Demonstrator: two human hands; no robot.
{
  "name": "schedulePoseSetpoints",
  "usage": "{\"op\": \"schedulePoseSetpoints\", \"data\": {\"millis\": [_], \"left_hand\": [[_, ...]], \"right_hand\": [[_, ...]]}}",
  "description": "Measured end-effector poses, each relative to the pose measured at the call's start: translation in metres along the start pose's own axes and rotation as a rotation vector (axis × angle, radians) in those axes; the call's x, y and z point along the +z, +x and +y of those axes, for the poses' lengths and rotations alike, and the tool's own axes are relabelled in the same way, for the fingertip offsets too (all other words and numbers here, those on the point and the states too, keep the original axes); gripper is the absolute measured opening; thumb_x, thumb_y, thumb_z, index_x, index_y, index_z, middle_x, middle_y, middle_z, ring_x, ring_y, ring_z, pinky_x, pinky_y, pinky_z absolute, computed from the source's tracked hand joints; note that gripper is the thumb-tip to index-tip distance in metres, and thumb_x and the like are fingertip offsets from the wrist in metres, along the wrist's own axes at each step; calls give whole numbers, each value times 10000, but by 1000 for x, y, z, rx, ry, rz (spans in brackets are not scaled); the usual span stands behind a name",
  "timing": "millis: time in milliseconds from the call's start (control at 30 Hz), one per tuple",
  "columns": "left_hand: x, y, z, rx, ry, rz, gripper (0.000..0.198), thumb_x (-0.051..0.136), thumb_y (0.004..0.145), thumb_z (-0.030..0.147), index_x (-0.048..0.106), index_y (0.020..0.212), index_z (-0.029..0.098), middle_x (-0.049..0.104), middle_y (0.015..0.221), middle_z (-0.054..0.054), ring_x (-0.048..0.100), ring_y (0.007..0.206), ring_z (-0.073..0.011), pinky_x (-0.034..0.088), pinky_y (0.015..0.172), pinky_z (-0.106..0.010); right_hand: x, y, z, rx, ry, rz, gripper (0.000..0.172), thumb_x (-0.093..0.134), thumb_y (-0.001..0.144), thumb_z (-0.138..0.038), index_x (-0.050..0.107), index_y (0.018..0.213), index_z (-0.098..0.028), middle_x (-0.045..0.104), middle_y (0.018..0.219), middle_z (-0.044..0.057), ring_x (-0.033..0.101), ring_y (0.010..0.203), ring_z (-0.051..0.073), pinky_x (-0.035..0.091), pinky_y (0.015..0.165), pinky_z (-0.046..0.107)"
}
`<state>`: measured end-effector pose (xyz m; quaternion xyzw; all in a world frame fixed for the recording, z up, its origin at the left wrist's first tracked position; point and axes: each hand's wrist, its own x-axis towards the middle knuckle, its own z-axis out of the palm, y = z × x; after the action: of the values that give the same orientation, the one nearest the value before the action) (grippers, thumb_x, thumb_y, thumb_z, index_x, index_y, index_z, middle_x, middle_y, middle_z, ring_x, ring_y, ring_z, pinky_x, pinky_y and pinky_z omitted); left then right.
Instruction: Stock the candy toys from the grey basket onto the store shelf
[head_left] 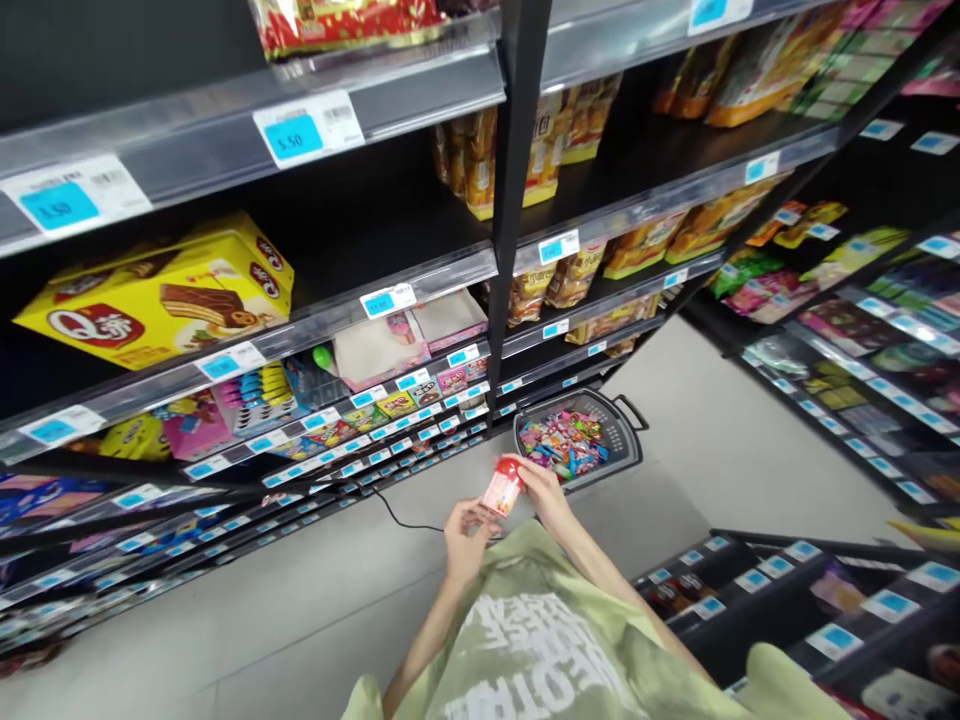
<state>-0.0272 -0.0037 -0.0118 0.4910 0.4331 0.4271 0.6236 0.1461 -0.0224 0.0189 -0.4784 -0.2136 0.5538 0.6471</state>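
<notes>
Between my hands, in front of my chest, is a small pink candy container with a red lid (502,489). My right hand (541,487) is closed around its red end. At the lower left side of the container, my left hand (468,532) has its fingers curled in and pinching at the edge. Just beyond my right hand, a dark plastic basket (624,448) rests on the floor, filled with many small wrapped candies (562,442) in mixed colours.
Black shelves with price tags (388,299) rise in front and to the left, holding a yellow cake box (172,300) and bagged snacks (577,275). More stocked shelves (862,370) stand at right. A black cable (397,515) lies on the grey floor (300,590).
</notes>
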Motion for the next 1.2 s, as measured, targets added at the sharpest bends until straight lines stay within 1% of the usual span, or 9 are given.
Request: {"op": "schedulePoseSetpoints", "data": {"millis": [67,167,333,533,633,733,867,933,1200], "left_hand": [[-3,3,3,25,65,-68,212,726,817,382,688,785,176,680,629,-7,651,567,-158,533,618,-282],[-5,6,9,68,169,-156,445,536,973,450,666,647,176,680,615,-40,649,596,-161,508,651,-278],[0,8,14,41,129,-219,504,528,979,521,664,635,178,650,596,-30,634,586,-161,488,632,-273],[9,15,16,-160,-149,-101,535,657,856,592,561,519,188,532,462,9,580,494,-152,464,553,-267],[10,21,20,-226,-224,-75,546,692,817,582,505,476,198,458,414,31,548,470,-142,460,540,-263],[8,22,22,-241,-179,-113,563,676,819,615,531,477,193,484,428,16,551,482,-144,451,542,-264],[7,15,18,-249,-42,-251,645,577,853,717,612,504,176,566,471,-33,562,490,-157,455,555,-285],[10,8,13,-264,-16,-305,667,534,872,738,630,528,175,589,492,-41,552,480,-153,458,558,-289],[25,-9,8,-285,-77,-273,667,506,905,718,589,502,194,510,426,-13,562,498,-160,424,563,-278]], "right_hand": [[5,0,-3,-3,105,-42,342,764,814,-453,763,1083,-242,729,1273,98,709,1018,277,544,849,382],[12,0,-3,15,177,-66,277,771,805,-418,752,1003,-226,776,1128,93,714,883,238,532,789,352],[14,0,-3,31,200,-60,276,738,812,-397,709,1021,-218,781,919,64,687,787,205,494,717,302],[5,-6,-8,7,251,-306,529,858,637,-206,605,1101,-239,710,1264,94,681,1059,229,503,907,340],[7,-9,-8,-31,179,-360,695,901,648,-242,548,1246,-257,628,1390,129,639,1188,239,492,995,386],[12,-8,-7,-51,66,-282,733,909,658,-322,546,1290,-248,689,1248,102,678,1072,212,521,946,360],[17,-4,-5,-48,-118,12,405,895,651,-406,633,884,-205,642,776,-24,598,683,127,509,643,246],[18,-5,-6,-27,-173,96,394,874,665,-463,598,774,-204,554,673,-49,505,578,104,443,517,226],[8,-11,-3,-45,-176,83,473,649,834,-683,637,835,-210,550,642,-26,467,507,103,374,439,230]]}}
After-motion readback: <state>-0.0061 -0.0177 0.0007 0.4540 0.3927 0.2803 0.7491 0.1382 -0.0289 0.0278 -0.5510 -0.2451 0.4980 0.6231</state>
